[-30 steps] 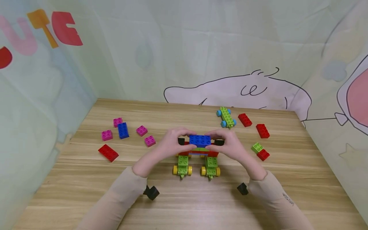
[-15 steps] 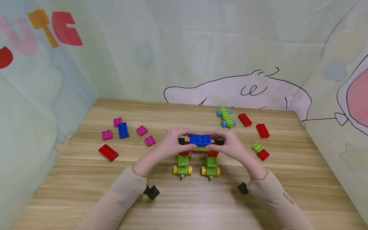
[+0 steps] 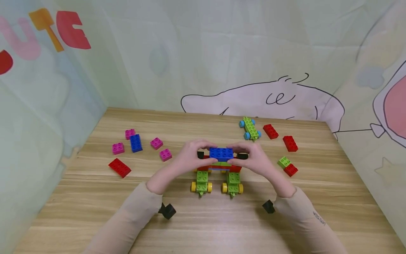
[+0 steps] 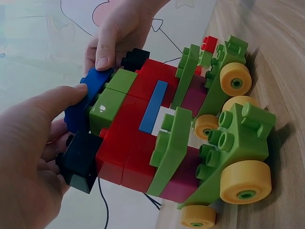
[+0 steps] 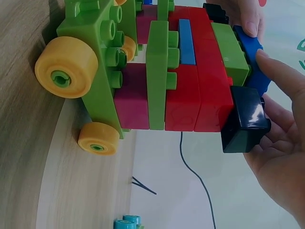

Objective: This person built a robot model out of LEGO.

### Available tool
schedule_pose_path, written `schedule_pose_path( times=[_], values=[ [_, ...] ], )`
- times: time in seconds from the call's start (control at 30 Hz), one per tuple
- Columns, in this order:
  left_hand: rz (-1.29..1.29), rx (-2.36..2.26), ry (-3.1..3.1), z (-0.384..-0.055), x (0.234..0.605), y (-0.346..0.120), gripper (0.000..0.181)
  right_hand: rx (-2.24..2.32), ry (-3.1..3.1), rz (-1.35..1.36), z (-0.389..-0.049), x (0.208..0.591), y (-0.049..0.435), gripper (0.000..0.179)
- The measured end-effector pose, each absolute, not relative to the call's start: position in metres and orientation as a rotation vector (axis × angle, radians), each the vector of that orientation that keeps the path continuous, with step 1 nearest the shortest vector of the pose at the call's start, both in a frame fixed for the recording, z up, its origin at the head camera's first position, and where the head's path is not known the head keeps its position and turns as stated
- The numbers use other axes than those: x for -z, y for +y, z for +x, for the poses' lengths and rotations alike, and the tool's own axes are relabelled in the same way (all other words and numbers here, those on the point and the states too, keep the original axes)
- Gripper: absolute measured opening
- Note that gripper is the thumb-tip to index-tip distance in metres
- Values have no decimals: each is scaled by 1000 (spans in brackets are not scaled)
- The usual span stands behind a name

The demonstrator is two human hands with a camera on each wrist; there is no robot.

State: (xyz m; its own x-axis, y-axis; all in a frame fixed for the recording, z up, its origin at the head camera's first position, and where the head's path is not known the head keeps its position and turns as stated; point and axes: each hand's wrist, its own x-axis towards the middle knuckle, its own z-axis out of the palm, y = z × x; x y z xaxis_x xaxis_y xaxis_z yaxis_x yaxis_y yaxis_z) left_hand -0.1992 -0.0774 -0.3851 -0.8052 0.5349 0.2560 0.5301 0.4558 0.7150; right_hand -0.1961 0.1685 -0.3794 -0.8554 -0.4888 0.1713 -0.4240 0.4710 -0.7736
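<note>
A blue brick [image 3: 221,154] lies across the top of a built block model, against two green bricks [image 4: 113,101]; I cannot tell whether it is pressed fully down. My left hand [image 3: 194,155] pinches its left end between thumb and fingers. At the other end, my right hand [image 3: 248,157] grips it the same way. Below come red bricks [image 5: 190,95], a thin blue strip [image 4: 154,107], green plates, purple bricks [image 5: 132,98] and two green wheeled bases [image 3: 202,181] with yellow wheels. A black slanted brick [image 5: 245,119] sits at each upper side, beside the hands.
Pink bricks [image 3: 118,148], a blue brick [image 3: 136,143] and a red brick [image 3: 119,167] lie on the left of the wooden table [image 3: 203,225]. Farther right are a green car base [image 3: 250,128] with blue wheels, red bricks [image 3: 290,143] and a small green brick [image 3: 284,162].
</note>
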Motion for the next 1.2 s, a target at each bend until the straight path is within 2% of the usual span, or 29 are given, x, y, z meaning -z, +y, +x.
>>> schedule_pose_path(
  times=[0.7,1.2],
  values=[
    [998,-1288,2678,-200,385,-77,40,1307,2642,-938,-198,373,171,38],
    [985,-1351,2651,-199,387,-76,39,1282,2658,-905,-197,373,169,36]
  ],
)
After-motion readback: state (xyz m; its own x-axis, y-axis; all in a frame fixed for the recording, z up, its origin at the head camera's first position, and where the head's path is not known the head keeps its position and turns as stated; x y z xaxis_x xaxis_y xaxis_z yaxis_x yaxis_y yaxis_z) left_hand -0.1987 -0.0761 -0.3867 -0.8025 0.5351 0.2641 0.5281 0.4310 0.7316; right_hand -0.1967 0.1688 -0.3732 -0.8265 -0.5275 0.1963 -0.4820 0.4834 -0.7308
